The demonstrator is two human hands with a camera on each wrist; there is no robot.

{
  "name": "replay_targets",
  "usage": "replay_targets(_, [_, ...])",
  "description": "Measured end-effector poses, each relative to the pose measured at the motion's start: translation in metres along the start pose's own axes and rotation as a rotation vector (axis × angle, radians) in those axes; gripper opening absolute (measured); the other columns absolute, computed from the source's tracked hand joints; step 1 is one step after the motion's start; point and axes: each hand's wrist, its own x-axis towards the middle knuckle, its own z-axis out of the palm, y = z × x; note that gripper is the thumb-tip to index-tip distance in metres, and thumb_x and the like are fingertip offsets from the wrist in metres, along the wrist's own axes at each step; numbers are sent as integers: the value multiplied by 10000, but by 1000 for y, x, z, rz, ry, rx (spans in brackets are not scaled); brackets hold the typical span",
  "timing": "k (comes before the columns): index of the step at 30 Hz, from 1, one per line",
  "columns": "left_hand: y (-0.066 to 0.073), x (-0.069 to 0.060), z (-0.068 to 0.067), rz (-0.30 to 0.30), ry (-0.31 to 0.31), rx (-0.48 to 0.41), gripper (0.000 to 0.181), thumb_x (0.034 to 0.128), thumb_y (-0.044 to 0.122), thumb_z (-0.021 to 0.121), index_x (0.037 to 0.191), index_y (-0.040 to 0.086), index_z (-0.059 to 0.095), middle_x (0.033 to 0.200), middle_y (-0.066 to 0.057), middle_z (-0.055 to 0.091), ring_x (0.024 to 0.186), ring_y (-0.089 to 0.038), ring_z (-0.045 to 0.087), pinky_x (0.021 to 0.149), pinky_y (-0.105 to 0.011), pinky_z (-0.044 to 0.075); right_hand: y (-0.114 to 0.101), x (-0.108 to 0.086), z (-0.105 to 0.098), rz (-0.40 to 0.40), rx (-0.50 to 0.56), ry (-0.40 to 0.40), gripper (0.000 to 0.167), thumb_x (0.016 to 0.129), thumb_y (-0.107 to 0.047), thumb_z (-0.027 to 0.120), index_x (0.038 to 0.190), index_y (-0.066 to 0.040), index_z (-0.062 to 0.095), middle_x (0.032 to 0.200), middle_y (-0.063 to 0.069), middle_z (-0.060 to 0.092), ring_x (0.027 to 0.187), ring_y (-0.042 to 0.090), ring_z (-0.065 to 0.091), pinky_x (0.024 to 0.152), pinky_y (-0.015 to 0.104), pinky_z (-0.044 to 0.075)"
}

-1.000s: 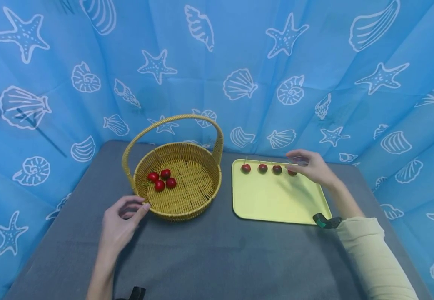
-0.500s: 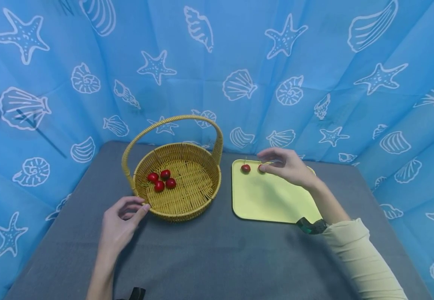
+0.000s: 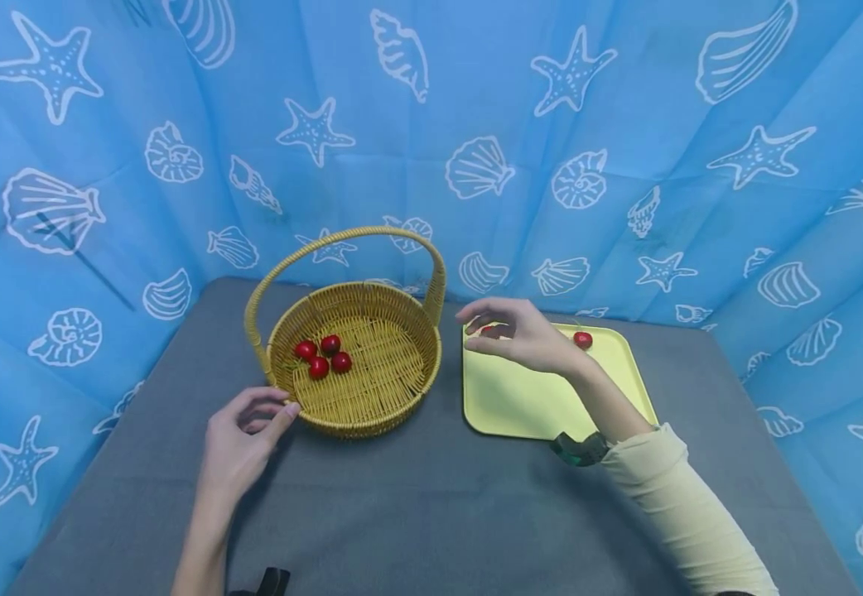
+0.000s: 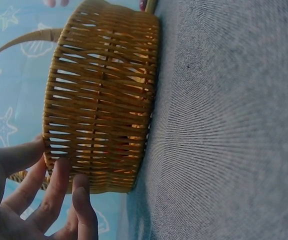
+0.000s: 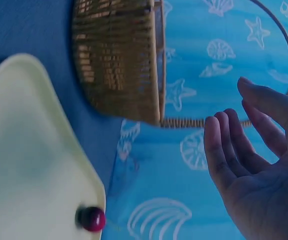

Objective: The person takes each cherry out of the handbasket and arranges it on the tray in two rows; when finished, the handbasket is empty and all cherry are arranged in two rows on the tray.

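Note:
My left hand (image 3: 241, 443) pinches the near-left rim of a yellow wicker basket (image 3: 360, 426); in the left wrist view its fingertips (image 4: 61, 167) lie at the woven wall. Several red cherries (image 3: 318, 367) rest inside, toward the basket's left. Above the yellow tray (image 3: 513, 406), my right hand (image 3: 524, 338) hovers with thumb and fingers apart, holding nothing in the right wrist view. One cherry shows through its finger gap in the head view. Another cherry (image 3: 583, 340) sits along the tray's far side, right of the hand. The hand hides part of that row.
A grey cloth (image 3: 417, 521) covers the table. The basket's tall arched handle (image 3: 357, 232) rises above its bowl. Behind the table hangs a blue curtain (image 3: 402, 124) with white shells and starfish.
My right hand has swept left along the tray's far edge, above the cherry row. The rightmost cherry has come into full view. The left hand and basket have stayed put.

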Motion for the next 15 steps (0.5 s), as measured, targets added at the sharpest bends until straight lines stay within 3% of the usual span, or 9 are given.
replay_targets(10, [1,-1,0,-15,-1,12,316,1004,328,808,1243,130,746,1119,-124,802,871,-64,697,717,-211,544,-17,36,32,-79,23,-130,340,988,-56,781,1322,-69,715,1278,120,740,1145,237,723,1008,463,631])
replay_targets(15, [1,-1,1,-8,7,19,313,999,335,813,1234,137,752,1103,-109,806,879,-46,691,757,-191,535,-24,59,46,-108,39,-195,328,992,-61,778,1314,-47,714,1296,135,738,1154,290,732,1035,491,619])
